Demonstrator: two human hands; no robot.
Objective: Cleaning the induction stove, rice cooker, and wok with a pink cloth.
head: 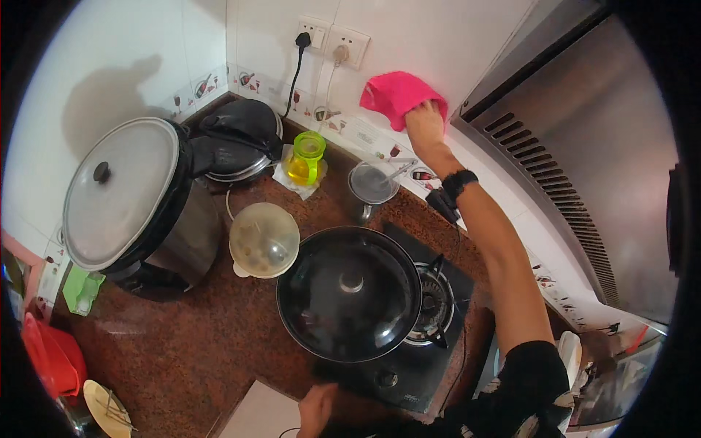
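My right hand (426,123) presses a bright pink cloth (391,93) against the white tiled wall (416,38), to the right of the electrical sockets. Part of the cloth droops below the hand, and the fingertips are hidden in it. At the bottom of the view, my left hand (316,408) is curled beside a white board or sheet (268,410) at the counter's near side. Its fingers are partly hidden, and nothing is plainly held in it. Between my arms, a black wok lid or pan (339,306) sits over the black gas hob (386,378), beside a bare burner (430,304).
A range hood (619,137) slopes close to my right arm. Along the wall stand a glass mug (374,183), an oil jug (305,164), and a black lidded appliance (241,137). A large lidded pot (186,241) and a plastic bowl (264,241) occupy the left. Plugs (303,41) protrude from the sockets.
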